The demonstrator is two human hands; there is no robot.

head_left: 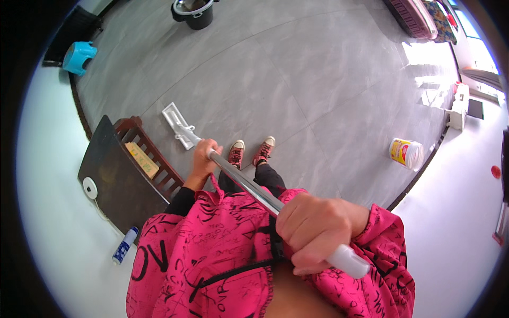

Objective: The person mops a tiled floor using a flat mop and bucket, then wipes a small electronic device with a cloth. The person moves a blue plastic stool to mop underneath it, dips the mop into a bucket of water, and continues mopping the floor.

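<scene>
A metal mop handle (246, 181) slants across the front of my body. My right hand (314, 234) in the picture's lower right would be my right; its fingers are closed around the upper end, just below the white end grip (350, 261). Lower down, my left hand (206, 157) is wrapped around the pole near its white joint. Beyond that hand the white plastic flat mop head (178, 126) is at the grey tiled floor, left of my shoes; its underside is hidden, so I cannot tell whether a pad is fitted.
A dark table (115, 175) and a brown wooden chair (153, 155) stand at the left. Farther off are a blue plastic stool (79, 57) and a black bucket (199, 18). A plastic tub (406, 154) lies near the right wall. My shoes (250, 153) are on the tiles.
</scene>
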